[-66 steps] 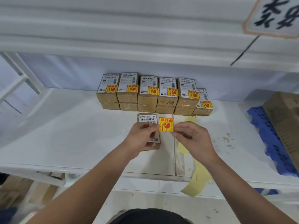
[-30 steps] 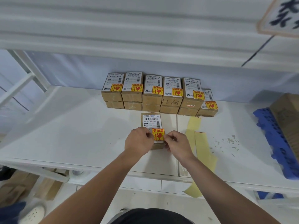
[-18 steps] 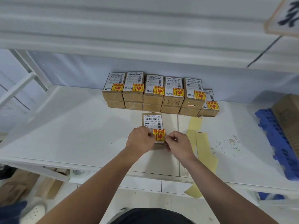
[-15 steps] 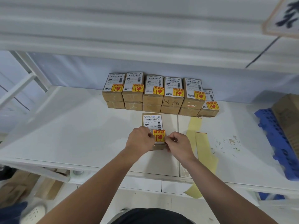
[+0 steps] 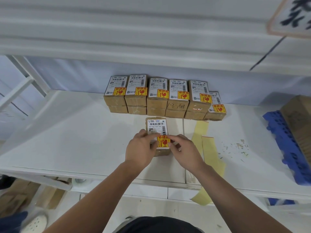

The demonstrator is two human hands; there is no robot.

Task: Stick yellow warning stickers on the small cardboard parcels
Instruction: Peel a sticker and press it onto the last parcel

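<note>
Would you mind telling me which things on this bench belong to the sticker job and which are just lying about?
Job:
- parcel under both hands
- yellow sticker being pressed on
- left hand, right hand
- stickered parcels in the back row
- backing strips

Lying about:
- blue pallet
- big carton
- paper scraps

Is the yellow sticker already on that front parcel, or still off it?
On. The yellow sticker lies flat on the front parcel, overlapping its white label's lower corner, with both hands' fingertips at its edges.
</note>
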